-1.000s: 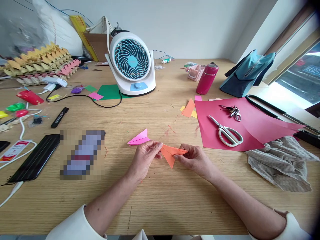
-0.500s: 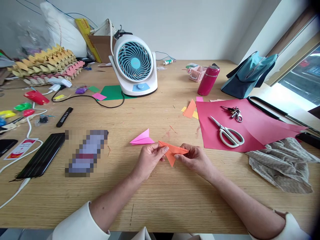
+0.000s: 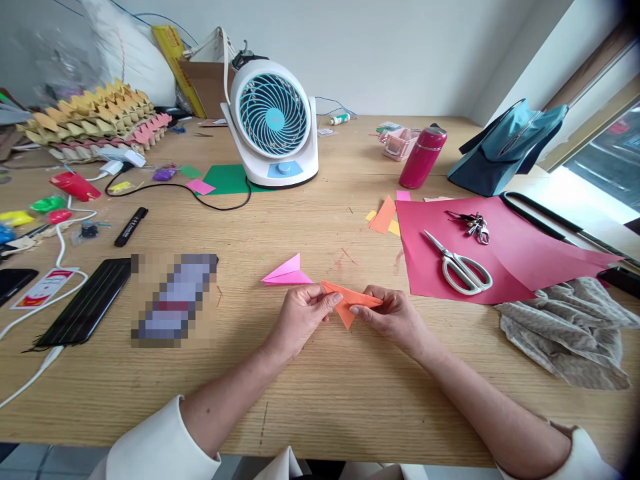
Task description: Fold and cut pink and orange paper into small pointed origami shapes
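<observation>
Between my two hands is a small folded orange paper (image 3: 346, 313), with one pointed flap hanging down toward me. My left hand (image 3: 300, 319) pinches its left end, thumb on top. At the other end, my right hand (image 3: 393, 317) grips it between thumb and fingers; the curled fingers hide part of the fold. Just beyond my left hand, a folded pink paper plane (image 3: 289, 272) lies on the wooden table (image 3: 320, 400), its nose pointing left.
White scissors (image 3: 465, 272) and keys (image 3: 475, 227) lie on red paper (image 3: 425, 247) at the right, beside a crumpled cloth (image 3: 565, 333). A fan (image 3: 283, 120) and a magenta bottle (image 3: 423, 159) stand behind. Leftward are a black marker (image 3: 131, 227) and a black pouch (image 3: 87, 303).
The whole view has shifted slightly. Both hands keep their pinch on the orange paper, and its fold looks nearly the same.
</observation>
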`<action>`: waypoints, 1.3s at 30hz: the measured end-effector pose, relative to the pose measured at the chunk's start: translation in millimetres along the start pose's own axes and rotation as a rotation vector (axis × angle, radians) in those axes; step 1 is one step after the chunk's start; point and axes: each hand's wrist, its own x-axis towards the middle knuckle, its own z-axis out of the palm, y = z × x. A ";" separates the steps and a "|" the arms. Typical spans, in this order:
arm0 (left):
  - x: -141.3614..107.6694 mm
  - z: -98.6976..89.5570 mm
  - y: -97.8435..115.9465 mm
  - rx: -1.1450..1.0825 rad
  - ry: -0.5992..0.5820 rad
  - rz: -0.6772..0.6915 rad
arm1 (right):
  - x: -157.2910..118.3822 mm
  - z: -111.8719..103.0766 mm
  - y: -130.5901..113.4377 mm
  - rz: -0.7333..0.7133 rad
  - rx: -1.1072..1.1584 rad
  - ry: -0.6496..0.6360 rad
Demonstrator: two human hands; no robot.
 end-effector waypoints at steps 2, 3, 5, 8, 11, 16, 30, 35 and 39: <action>-0.2 -0.1 0.6 0.003 -0.002 -0.001 | -0.4 0.4 -2.4 0.006 0.009 0.000; -0.2 -0.2 0.7 0.005 -0.006 0.000 | -0.6 0.6 -3.6 0.010 0.012 -0.003; -0.2 -0.1 0.6 0.013 -0.023 0.004 | -1.0 0.8 -5.4 0.020 -0.002 -0.005; -0.6 0.2 -0.6 0.051 -0.069 0.021 | -1.5 0.4 -5.6 0.005 -0.054 0.002; -1.0 0.4 -2.2 0.094 -0.087 0.031 | -2.2 -0.3 -4.3 -0.033 -0.104 0.001; 0.7 -1.0 -1.4 0.016 -0.029 0.002 | -2.8 -0.7 -3.9 -0.005 -0.106 -0.022; 1.7 1.6 -0.2 -0.312 0.050 -0.093 | -4.1 6.4 -2.8 -0.013 -0.086 -0.048; 2.4 0.3 0.9 -0.373 0.099 -0.094 | -4.0 9.1 -1.3 -0.058 -0.093 -0.031; 2.5 1.6 -1.3 -0.395 0.073 -0.109 | -5.6 11.8 -2.0 -0.072 -0.131 -0.039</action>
